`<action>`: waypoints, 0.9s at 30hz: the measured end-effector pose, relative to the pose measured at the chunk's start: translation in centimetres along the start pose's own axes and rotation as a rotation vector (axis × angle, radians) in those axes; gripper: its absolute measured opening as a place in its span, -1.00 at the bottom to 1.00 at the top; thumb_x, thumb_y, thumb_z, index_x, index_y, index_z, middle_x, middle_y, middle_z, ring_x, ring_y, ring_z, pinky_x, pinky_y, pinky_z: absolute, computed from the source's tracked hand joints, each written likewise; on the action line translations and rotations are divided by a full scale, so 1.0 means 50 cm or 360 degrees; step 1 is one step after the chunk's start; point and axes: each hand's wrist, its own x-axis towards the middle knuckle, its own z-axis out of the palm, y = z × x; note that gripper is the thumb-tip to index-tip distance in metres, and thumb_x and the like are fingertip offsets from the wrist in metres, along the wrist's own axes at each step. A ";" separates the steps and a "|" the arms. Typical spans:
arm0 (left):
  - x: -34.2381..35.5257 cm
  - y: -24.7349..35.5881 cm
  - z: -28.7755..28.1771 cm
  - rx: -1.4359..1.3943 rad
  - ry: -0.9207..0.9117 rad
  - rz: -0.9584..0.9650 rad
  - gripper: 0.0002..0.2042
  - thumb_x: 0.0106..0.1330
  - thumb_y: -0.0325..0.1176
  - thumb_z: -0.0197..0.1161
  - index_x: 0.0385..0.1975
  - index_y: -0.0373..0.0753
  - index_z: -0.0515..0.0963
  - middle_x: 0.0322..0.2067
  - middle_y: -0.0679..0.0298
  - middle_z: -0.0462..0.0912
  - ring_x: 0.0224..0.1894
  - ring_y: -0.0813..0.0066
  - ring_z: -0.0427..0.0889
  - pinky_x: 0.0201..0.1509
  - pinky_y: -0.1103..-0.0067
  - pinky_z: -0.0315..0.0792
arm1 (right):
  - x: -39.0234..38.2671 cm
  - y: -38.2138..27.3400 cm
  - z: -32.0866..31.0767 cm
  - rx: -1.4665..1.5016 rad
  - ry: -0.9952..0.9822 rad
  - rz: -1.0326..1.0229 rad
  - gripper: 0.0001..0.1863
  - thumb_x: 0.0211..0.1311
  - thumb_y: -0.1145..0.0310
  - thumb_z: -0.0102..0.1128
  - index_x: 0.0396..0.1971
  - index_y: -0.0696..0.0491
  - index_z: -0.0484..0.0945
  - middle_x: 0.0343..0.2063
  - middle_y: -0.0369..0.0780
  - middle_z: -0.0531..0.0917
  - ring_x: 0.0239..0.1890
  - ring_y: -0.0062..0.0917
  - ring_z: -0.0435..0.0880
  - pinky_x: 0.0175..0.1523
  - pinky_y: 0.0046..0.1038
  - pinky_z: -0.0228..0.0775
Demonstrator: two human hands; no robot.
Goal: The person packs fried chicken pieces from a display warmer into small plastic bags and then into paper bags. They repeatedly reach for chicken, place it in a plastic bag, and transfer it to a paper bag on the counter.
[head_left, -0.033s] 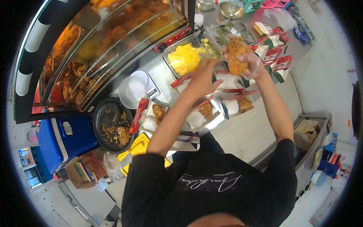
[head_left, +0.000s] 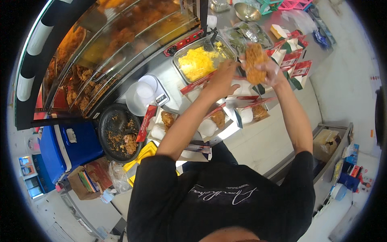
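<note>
My right hand (head_left: pixel 272 73), in a clear plastic glove, grips a large golden fried chicken piece (head_left: pixel 254 62) upright above the open takeaway boxes. My left hand (head_left: pixel 223 80) is bare, fingers apart and holding nothing, just left of the chicken piece, over the boxes. Beside it sits a steel tray of shredded yellow food (head_left: pixel 193 62). The nearer boxes hold chicken pieces (head_left: pixel 167 119) and white rounded portions (head_left: pixel 208 127). Behind the chicken are clear packs of green leaves (head_left: pixel 238 36). More red-and-white boxes (head_left: pixel 300 67) stand at the right.
A glass warmer of fried food (head_left: pixel 121 40) is at upper left. A white scale (head_left: pixel 159 89), clear tubs (head_left: pixel 139 97), a black pan with crumbs (head_left: pixel 111 133) and a blue cooler (head_left: pixel 70 151) lie along the left. A steel bowl (head_left: pixel 246 12) is at the back; a metal unit (head_left: pixel 342 141) at right.
My right hand and the chicken piece have shifted slightly down and to the right. My left hand has moved very slightly.
</note>
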 end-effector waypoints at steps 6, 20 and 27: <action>0.066 -0.164 0.172 0.0060 -0.0914 -0.0737 -0.71 0.09 -0.45 0.33 -0.14 -0.08 0.66 -0.16 0.00 0.68 -0.09 -0.09 0.67 -0.05 0.19 0.55 | -0.015 0.151 -0.112 -0.0912 0.0104 -0.0194 -0.09 -0.13 0.52 0.51 0.31 -0.06 0.26 0.06 -0.18 0.55 0.02 -0.32 0.62 0.09 -0.29 0.55; -0.015 -0.041 0.056 -0.0106 -0.0509 -0.0261 -0.67 0.16 -0.35 0.25 -0.06 -0.29 0.60 -0.16 -0.08 0.64 -0.07 -0.03 0.63 0.04 0.18 0.50 | 0.052 0.343 -0.214 -0.3810 -0.0063 0.0511 -0.54 0.12 0.28 0.16 0.06 0.04 0.52 0.05 -0.01 0.57 0.11 -0.15 0.57 0.17 -0.20 0.44; -0.259 0.039 -0.806 0.0142 -0.0353 -0.0653 -0.81 0.32 -0.32 0.22 -0.18 -0.22 0.68 -0.36 0.09 0.72 -0.36 0.30 0.69 -0.27 0.41 0.53 | 0.074 0.199 0.024 -0.3678 -0.0214 0.1166 -0.61 0.08 0.22 0.20 -0.09 0.06 0.63 -0.14 0.04 0.69 -0.02 -0.14 0.66 0.06 -0.14 0.50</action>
